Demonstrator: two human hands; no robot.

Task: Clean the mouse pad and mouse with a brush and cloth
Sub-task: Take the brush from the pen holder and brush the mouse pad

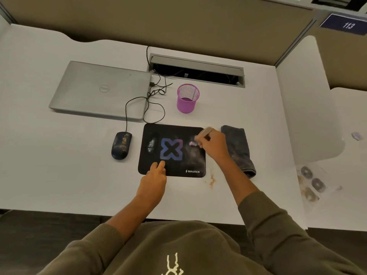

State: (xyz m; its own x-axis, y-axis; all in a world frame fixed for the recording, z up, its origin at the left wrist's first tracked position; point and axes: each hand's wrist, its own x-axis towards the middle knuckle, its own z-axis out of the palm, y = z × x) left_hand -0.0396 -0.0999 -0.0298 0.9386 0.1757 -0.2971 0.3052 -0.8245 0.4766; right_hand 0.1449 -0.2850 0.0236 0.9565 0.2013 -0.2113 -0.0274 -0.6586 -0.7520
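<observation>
olive sweatshirt (pixel 178 253), nearest the camera, both sleeves pushed up the forearms.
left hand (pixel 154 180): fingers straight, tips pressing the near left part of the mouse pad (pixel 172 150), holding nothing.
right hand (pixel 213 144): fingers curled round a brush (pixel 204 133), pale handle slanting up and away, bristle end blurred, at the pad's far right corner.
mouse pad: black, blue cross in the middle, white lettering at the near right corner, pale dusty smears to left and right of the cross; lies flat at the middle of the desk (pixel 59 175).
mouse (pixel 121 145): dark, speckled, just left of the pad, apart from it; its cable (pixel 137 100) runs far toward the laptop (pixel 101 90), closed, grey.
cloth (pixel 239 149): dark grey, folded, just right of the pad, partly under the right wrist.
pen cup (pixel 187 98): purple mesh, upright, beyond the pad.
brownish stain (pixel 211 179) on the desk near the pad's near right corner.
</observation>
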